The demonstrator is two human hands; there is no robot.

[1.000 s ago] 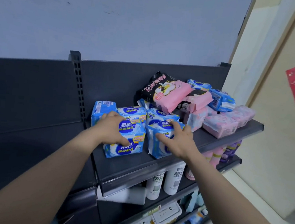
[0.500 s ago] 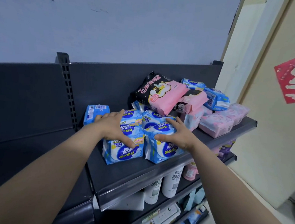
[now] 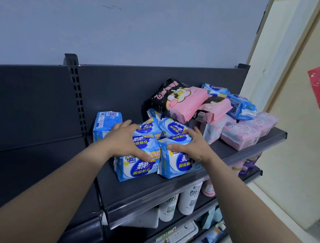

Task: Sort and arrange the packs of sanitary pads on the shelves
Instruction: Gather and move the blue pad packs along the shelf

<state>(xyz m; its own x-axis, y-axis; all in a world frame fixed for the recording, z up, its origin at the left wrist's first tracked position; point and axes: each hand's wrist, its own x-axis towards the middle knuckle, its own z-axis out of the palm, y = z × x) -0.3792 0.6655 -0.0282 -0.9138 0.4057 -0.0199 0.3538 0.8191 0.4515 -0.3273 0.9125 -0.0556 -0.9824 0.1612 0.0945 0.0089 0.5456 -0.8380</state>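
Packs (image 3: 138, 167) pushed together, left grip (image 3: 127, 140), right grip (image 3: 193, 143) atop

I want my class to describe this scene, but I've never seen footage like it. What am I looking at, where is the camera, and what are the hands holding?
There is no machine here. A person works with bare hands, and the camera sits on their head, looking forward and down, so both arms reach in from below. The left hand grips the top of the left blue pack. The right hand grips the right blue pack beside it. Both packs stand near the front of a dark shelf. More blue packs sit behind. To the right is an untidy heap with a black-and-pink pack and pink packs. White bottles stand on the shelf below.
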